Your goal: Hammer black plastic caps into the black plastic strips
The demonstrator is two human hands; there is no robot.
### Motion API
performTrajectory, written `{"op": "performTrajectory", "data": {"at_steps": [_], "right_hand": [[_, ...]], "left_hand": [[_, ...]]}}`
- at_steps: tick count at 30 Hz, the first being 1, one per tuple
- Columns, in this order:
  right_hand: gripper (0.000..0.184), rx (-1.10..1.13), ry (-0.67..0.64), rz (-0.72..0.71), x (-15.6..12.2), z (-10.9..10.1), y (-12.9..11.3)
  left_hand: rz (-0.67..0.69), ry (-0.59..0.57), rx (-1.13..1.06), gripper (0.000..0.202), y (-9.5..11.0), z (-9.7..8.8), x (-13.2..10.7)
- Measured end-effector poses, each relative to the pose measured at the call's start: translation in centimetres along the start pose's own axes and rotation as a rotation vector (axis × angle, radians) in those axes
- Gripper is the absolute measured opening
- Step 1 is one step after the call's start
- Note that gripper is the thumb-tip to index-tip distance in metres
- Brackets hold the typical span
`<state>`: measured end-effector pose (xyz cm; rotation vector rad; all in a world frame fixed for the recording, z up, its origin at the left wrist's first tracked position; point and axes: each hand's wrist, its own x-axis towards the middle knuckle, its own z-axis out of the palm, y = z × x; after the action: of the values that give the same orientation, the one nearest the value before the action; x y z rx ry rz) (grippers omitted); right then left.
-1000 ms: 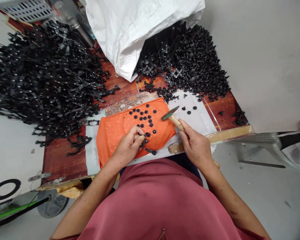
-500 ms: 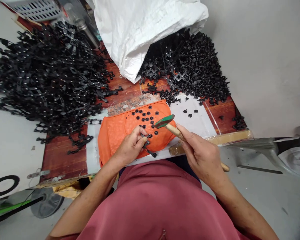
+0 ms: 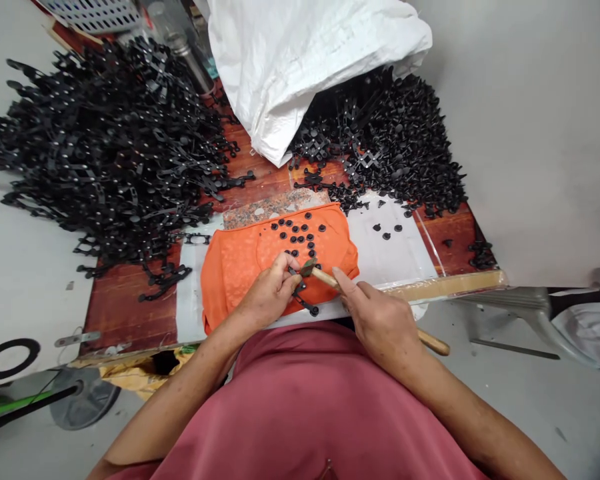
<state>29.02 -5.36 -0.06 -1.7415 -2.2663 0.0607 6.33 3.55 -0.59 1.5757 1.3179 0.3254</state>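
Observation:
My left hand (image 3: 270,290) is closed, pinching a black linked plastic strip (image 3: 305,303) over an orange cloth (image 3: 235,267). Closed around a wooden handle, my right hand (image 3: 380,313) holds a hammer (image 3: 326,277). Its greenish head is down beside my left fingertips, over the strip; whether they touch cannot be made out. Several round black studs (image 3: 301,239) stand on the cloth beyond my hands. The strip's near end hangs toward the cloth's front edge, and my fingers hide its other end.
A large heap of black linked parts (image 3: 110,147) covers the left of the table. Black studs are piled (image 3: 415,133) at the back right, partly under a white sack (image 3: 305,60). Loose studs (image 3: 387,236) lie on a white sheet (image 3: 410,253). A speckled stone slab (image 3: 265,209) shows behind the cloth.
The hammer has come down and left, its head dropping from above the cloth to beside my left fingertips. My left hand keeps its pinch on the strip. The view has shifted slightly.

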Motion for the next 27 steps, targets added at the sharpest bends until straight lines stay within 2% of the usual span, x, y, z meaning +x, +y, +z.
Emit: {"op": "performTrajectory", "data": {"at_steps": [5, 10, 14, 17, 20, 22, 24, 25, 27], "right_hand": [[0.049, 0.028, 0.092, 0.017, 0.2, 0.0, 0.2], [0.052, 0.016, -0.093, 0.029, 0.1, 0.7, 0.2], [0.053, 0.082, -0.142, 0.083, 0.1, 1.3, -0.1], [0.052, 0.235, -0.132, 0.097, 0.3, 1.2, 0.3], [0.052, 0.466, -0.024, 0.163, 0.3, 0.5, 1.4], [0.051, 0.495, 0.019, 0.244, 0.1, 0.2, 2.6], [0.049, 0.422, 0.01, 0.318, -0.4, 0.2, 3.7], [0.048, 0.374, -0.008, 0.349, -0.7, 0.4, 4.2], [0.047, 0.298, -0.046, 0.393, -1.3, 1.1, 4.9]], "left_hand": [[-0.001, -0.007, 0.019, 0.008, 0.2, 0.1, 0.0], [-0.003, -0.013, 0.022, 0.009, -0.4, 0.1, 0.1], [0.005, -0.038, -0.002, 0.011, -0.8, 0.0, 0.1], [0.031, -0.076, 0.003, 0.016, -0.6, 0.1, -0.3], [0.081, -0.105, 0.063, 0.027, 0.4, -0.6, -1.0], [0.095, -0.075, 0.125, 0.032, 1.6, -2.8, -1.3], [0.068, 0.052, 0.251, 0.035, 2.9, -7.1, -1.3], [0.04, 0.187, 0.375, 0.035, 3.5, -10.1, -1.1], [-0.058, 0.554, 0.66, 0.042, 4.3, -17.0, -0.7]]}}
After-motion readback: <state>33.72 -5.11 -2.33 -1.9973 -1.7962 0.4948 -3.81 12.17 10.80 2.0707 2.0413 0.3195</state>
